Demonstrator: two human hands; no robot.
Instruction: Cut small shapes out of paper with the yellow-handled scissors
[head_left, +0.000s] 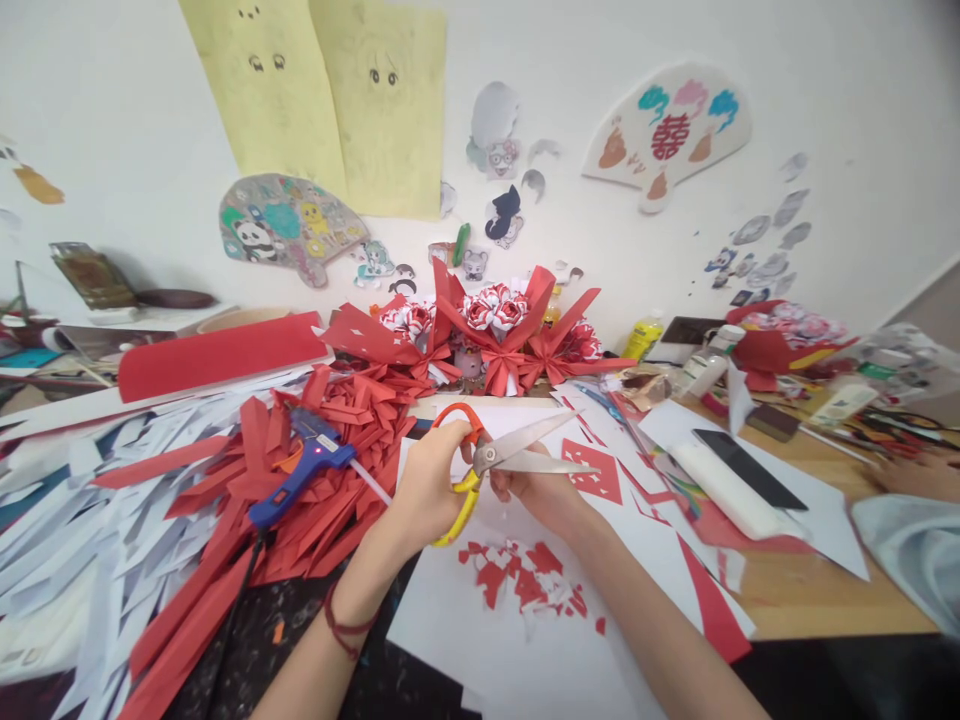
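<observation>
Scissors (491,458) with one orange and one yellow handle loop sit in the grasp of the left hand (429,482), its fingers curled around the handles, the blades spread apart and pointing right. The right hand (546,498) is partly hidden behind the lower blade; its fingers are bent, close to the pivot, and whether they pinch anything I cannot tell. Just past the knuckles of the right hand, near the blade tips, lies a red cut-out square (600,478) with openings cut through it; the tip of the lower blade covers a little of it from this angle.

Below the hands, between the forearms, red and white scraps (529,582) are scattered on a white sheet (435,620). A blue glue gun (300,478) rests on a heap of red folded strips (352,400) left of the left hand, its pale glue stick (371,482) pointing toward that wrist. White paper strips (52,550) spread farther left. Behind the hands, red-wrapped bouquets (495,312) stand along the wall. To the right, a black phone (750,468) lies on a white oblong object (724,490), and another person's grey sleeve (911,540) shows at the edge
</observation>
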